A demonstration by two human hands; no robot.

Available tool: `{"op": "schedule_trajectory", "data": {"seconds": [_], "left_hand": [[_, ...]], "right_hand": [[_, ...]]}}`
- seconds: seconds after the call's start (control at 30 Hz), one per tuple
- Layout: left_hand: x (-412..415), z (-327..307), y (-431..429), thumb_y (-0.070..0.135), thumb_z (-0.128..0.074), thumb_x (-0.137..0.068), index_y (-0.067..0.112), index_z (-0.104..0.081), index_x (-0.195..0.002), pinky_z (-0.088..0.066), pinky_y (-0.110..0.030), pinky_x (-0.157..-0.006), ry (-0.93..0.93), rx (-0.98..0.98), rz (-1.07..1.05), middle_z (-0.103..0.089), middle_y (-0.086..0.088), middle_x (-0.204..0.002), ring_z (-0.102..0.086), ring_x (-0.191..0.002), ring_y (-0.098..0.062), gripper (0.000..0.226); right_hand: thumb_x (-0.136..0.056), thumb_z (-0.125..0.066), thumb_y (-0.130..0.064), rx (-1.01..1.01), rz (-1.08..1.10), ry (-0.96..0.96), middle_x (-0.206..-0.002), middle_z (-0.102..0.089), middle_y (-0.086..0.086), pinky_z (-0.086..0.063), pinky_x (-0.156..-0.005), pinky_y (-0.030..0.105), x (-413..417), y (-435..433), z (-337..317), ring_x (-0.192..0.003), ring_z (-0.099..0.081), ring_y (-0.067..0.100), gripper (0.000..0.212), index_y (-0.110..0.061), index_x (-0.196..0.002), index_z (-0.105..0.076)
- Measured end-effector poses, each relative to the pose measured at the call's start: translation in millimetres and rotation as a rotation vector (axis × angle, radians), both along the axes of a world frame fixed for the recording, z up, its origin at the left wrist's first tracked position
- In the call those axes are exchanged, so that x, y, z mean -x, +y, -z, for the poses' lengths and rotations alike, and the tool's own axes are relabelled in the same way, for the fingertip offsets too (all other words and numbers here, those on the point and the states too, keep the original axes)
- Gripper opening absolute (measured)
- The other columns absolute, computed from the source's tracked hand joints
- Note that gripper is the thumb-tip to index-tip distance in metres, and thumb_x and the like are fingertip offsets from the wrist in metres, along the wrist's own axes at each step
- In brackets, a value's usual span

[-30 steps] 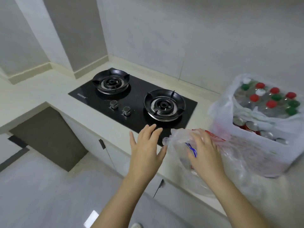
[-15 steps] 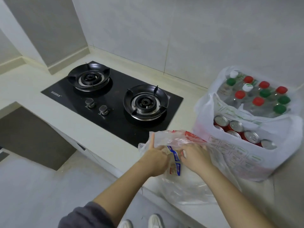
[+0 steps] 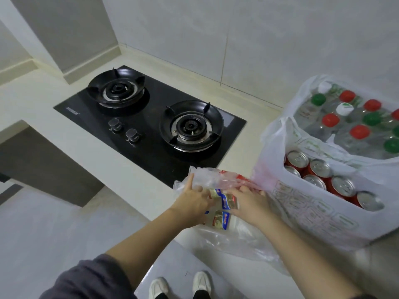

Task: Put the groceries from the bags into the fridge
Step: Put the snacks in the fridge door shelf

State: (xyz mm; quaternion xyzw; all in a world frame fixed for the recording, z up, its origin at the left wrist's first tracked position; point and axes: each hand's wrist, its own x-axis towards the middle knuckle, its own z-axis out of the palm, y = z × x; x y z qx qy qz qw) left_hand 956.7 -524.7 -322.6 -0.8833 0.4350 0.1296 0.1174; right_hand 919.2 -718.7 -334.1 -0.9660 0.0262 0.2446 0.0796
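Observation:
A thin clear plastic bag (image 3: 228, 236) lies on the counter's front edge, and both my hands hold its mouth apart. My left hand (image 3: 194, 201) grips the bag's left rim with the thumb up. My right hand (image 3: 248, 201) grips the right rim. Between them show small blue-and-gold packets (image 3: 224, 203) inside the bag. To the right stands a large white bag (image 3: 319, 210) with several red cans (image 3: 321, 175), and behind it a bag of bottles (image 3: 354, 124) with red, green and white caps.
A black two-burner gas hob (image 3: 151, 126) is set in the pale counter (image 3: 71, 130) left of the bags. A tiled wall runs behind. The counter edge drops to a grey floor, where my white shoes (image 3: 179, 285) show.
My left hand went from hovering open to gripping the clear bag's rim. Both hands pulled the mouth apart, baring the packets. The view drew closer to the counter.

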Motion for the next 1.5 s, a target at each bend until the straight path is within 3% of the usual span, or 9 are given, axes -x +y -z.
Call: {"op": "schedule_trajectory", "data": {"seconds": [0.1, 0.27, 0.53, 0.77, 0.93, 1.1, 1.3, 1.43, 1.5], "left_hand": [[-3, 8, 0, 0.047, -0.058, -0.089, 0.018, -0.052, -0.127, 0.002, -0.064, -0.114, -0.005, -0.046, -0.071, -0.058, -0.004, -0.121, -0.054, -0.112, -0.025, 0.049], [-3, 10, 7, 0.035, -0.066, -0.086, 0.021, -0.042, -0.139, 0.001, -0.060, -0.115, 0.039, -0.024, -0.160, -0.053, -0.004, -0.135, -0.048, -0.125, -0.026, 0.059], [5, 16, 5, 0.049, -0.057, -0.087, 0.027, -0.047, -0.136, 0.011, -0.067, -0.109, 0.050, 0.093, -0.215, -0.052, -0.001, -0.125, -0.050, -0.118, -0.024, 0.054], [7, 16, 11, 0.058, -0.056, -0.084, 0.030, -0.063, -0.095, 0.007, -0.061, -0.114, 0.212, 0.502, -0.606, -0.064, 0.016, -0.094, -0.057, -0.098, -0.005, 0.030], [12, 4, 11, 0.048, -0.074, -0.077, 0.030, -0.055, -0.088, -0.008, -0.048, -0.117, 0.386, 0.897, -0.884, -0.066, 0.020, -0.090, -0.059, -0.092, 0.004, 0.028], [12, 2, 17, 0.052, -0.073, -0.072, 0.039, -0.053, -0.094, -0.044, -0.049, -0.101, 0.488, 1.077, -0.992, -0.066, 0.022, -0.082, -0.063, -0.086, 0.002, 0.033], [16, -1, 23, 0.050, -0.071, -0.079, 0.039, -0.052, -0.102, -0.049, -0.045, -0.094, 0.438, 1.026, -1.020, -0.063, 0.019, -0.083, -0.063, -0.083, -0.006, 0.031], [19, -5, 28, 0.042, -0.071, -0.084, 0.026, -0.060, -0.099, -0.051, -0.015, -0.066, 0.487, 1.049, -1.076, -0.065, 0.012, -0.086, -0.063, -0.078, -0.007, 0.026], [19, -9, 28, 0.038, -0.073, -0.084, 0.022, -0.062, -0.099, -0.048, -0.011, -0.060, 0.525, 1.095, -1.106, -0.066, 0.010, -0.087, -0.064, -0.078, -0.007, 0.025]], "right_hand": [[-0.084, -0.052, -0.069, 0.064, -0.025, 0.024, -0.148, -0.040, -0.001, -0.027, -0.105, 0.047, -3, 1, 4, -0.132, -0.043, 0.025, 0.067, -0.049, -0.144, -0.030], [-0.084, -0.052, -0.069, 0.086, -0.030, 0.012, -0.147, -0.041, 0.000, -0.025, -0.104, 0.047, -6, 3, 6, -0.132, -0.043, 0.026, 0.066, -0.048, -0.143, -0.032], [-0.080, -0.060, -0.064, 0.064, -0.040, 0.023, -0.140, -0.046, -0.004, -0.030, -0.100, 0.045, -7, 3, 5, -0.126, -0.048, 0.023, 0.062, -0.049, -0.137, -0.041], [-0.066, -0.063, -0.066, -0.068, -0.013, -0.120, -0.096, -0.064, -0.014, -0.050, -0.077, 0.030, -5, -5, -10, -0.093, -0.061, 0.010, 0.041, -0.037, -0.094, -0.066], [-0.061, -0.075, -0.045, -0.468, 0.211, 0.024, -0.081, -0.069, -0.008, -0.053, -0.067, 0.031, -11, -9, -21, -0.072, -0.066, 0.010, 0.031, -0.031, -0.086, -0.064], [-0.075, -0.076, -0.020, -0.710, 0.318, 0.120, -0.076, -0.073, 0.006, -0.055, -0.062, 0.030, -16, -2, -24, -0.069, -0.072, 0.016, 0.023, -0.017, -0.092, -0.062], [-0.082, -0.074, -0.002, -0.930, 0.458, 0.190, -0.083, -0.073, 0.016, -0.057, -0.061, 0.030, -18, 12, -24, -0.074, -0.074, 0.024, 0.030, -0.004, -0.106, -0.055], [-0.091, -0.064, -0.001, -1.003, 0.510, 0.194, -0.087, -0.072, 0.015, -0.060, -0.069, 0.034, -18, 20, -15, -0.076, -0.073, 0.024, 0.010, -0.002, -0.097, -0.057], [-0.093, -0.063, -0.004, -1.030, 0.504, 0.194, -0.087, -0.072, 0.012, -0.059, -0.067, 0.032, -19, 20, -15, -0.075, -0.072, 0.024, 0.006, -0.003, -0.096, -0.058]]}}
